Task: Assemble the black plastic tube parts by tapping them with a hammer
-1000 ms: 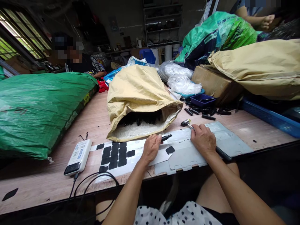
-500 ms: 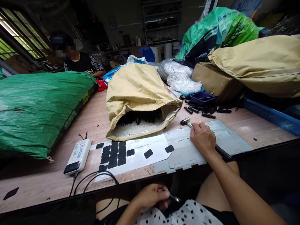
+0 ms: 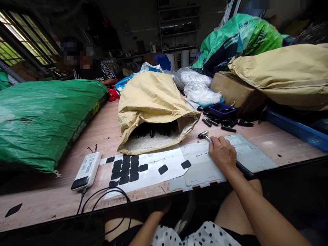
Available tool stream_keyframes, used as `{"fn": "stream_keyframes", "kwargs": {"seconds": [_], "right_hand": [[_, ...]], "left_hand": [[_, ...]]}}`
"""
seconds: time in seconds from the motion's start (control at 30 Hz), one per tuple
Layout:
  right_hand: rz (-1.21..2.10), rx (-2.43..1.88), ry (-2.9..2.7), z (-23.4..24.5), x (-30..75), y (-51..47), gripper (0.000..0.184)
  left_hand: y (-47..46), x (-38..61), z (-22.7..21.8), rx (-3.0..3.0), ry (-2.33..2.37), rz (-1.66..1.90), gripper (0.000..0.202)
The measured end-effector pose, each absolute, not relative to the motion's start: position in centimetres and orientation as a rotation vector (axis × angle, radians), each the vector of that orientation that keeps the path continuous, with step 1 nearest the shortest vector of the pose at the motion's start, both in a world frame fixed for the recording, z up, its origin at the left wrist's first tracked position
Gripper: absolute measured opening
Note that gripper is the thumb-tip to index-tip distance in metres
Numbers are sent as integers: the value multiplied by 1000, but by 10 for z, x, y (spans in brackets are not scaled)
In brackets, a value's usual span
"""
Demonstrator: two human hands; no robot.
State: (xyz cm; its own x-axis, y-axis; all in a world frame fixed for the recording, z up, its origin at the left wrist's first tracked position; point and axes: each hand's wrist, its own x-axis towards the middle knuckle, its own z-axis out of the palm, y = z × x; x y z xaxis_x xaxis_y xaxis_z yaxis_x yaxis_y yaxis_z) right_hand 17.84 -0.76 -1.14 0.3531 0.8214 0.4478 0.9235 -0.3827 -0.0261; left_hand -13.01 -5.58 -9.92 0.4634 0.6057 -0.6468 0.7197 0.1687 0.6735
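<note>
Hammer (image 3: 204, 134), small and metal-headed, lies on a grey metal plate (image 3: 246, 150) at the near edge of the wooden table (image 3: 102, 126). Its head points away from the person. The right hand (image 3: 222, 153) is curled shut around its dark handle, knuckles up, resting on the plate.

The left hand (image 3: 161, 206) is down below the table edge in deep shadow, seemingly near the lap. Whether it is spread or closed cannot be told.

Left of the plate lies a white sheet (image 3: 153, 171) carrying rows of black pads (image 3: 126, 168), with a power bank (image 3: 86, 169) just beside it. Behind the sheet a tan sack (image 3: 153, 99) lies open-mouthed towards the person, with dark parts inside. A big green sack (image 3: 38, 119) fills the left of the table. A cardboard box (image 3: 230, 90) and a blue tray (image 3: 221, 110) sit to the right. Another person (image 3: 94, 70) sits at the far end. The room is dim, with shelving (image 3: 178, 24) at the back and a window (image 3: 15, 44) on the left.
</note>
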Motion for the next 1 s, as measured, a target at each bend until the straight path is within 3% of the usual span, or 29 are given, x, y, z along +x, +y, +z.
{"fn": "stream_keyframes", "kwargs": {"seconds": [0.13,0.27,0.33,0.43,0.53,0.67,0.77,0.87,1.0], "right_hand": [[-539,-2338,-1561,-13,179,-7,27],[-539,-2343,-1562,-13,179,-7,27],[-545,-2348,-1562,-14,179,-7,28],[-554,-2343,-1564,-13,179,-8,29],[-536,-2339,-1567,-11,178,-8,28],[-512,-2336,-1565,-9,177,-7,27],[-516,-2332,-1566,-9,177,-6,28],[-528,-2317,-1564,-10,178,-7,28],[-525,-2327,-1564,-11,178,-7,28]], "left_hand": [[-71,-128,-76,1560,1148,-271,36],[-60,-118,-7,1514,646,-288,44],[-32,-113,28,1387,539,-156,48],[35,-110,54,1570,994,365,39],[102,-109,49,1753,1684,814,21],[151,-108,33,1768,2129,795,23],[159,-110,30,1717,2195,670,30],[153,-114,31,1731,2182,620,23],[118,-116,32,1995,1947,818,16]]}}
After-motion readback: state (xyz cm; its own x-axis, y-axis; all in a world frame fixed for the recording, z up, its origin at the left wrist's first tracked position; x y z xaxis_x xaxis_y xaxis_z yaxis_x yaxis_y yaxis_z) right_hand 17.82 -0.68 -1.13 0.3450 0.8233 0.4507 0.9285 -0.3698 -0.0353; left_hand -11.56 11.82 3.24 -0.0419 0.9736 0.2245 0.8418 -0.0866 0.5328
